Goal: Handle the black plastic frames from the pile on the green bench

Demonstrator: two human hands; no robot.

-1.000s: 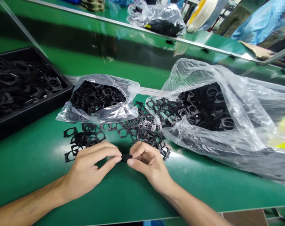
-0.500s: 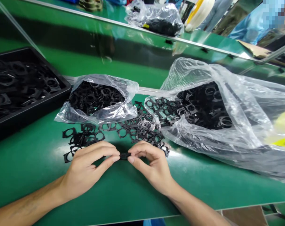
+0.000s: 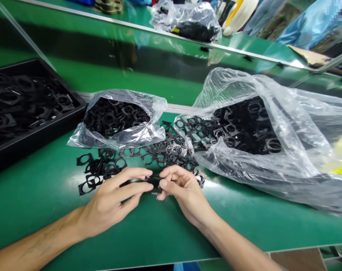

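Observation:
Between my hands is a small black plastic part (image 3: 156, 190), partly hidden by the fingers. My right hand (image 3: 182, 188) pinches it at its right side with thumb and fingers. At its left side, my left hand (image 3: 114, 197) touches it with fingertips, its fingers stretched and somewhat apart. Just beyond the hands lies a loose spread of flat black plastic frames (image 3: 148, 159) with round holes. More such frames fill a clear plastic bag (image 3: 156, 135) behind them and a larger clear bag (image 3: 298, 124) on the right.
A black bin (image 3: 75, 107) holding similar frames stands at the left edge of the green table (image 3: 148, 241). A see-through partition with a metal rail (image 3: 125, 24) runs across the back. Beyond it are another filled bag (image 3: 199, 30) and a person in blue (image 3: 306, 28).
The part has turned from edge-on to a more tilted pose. My left fingers have loosened from a pinch and spread, while my right fingers have shifted around its right end.

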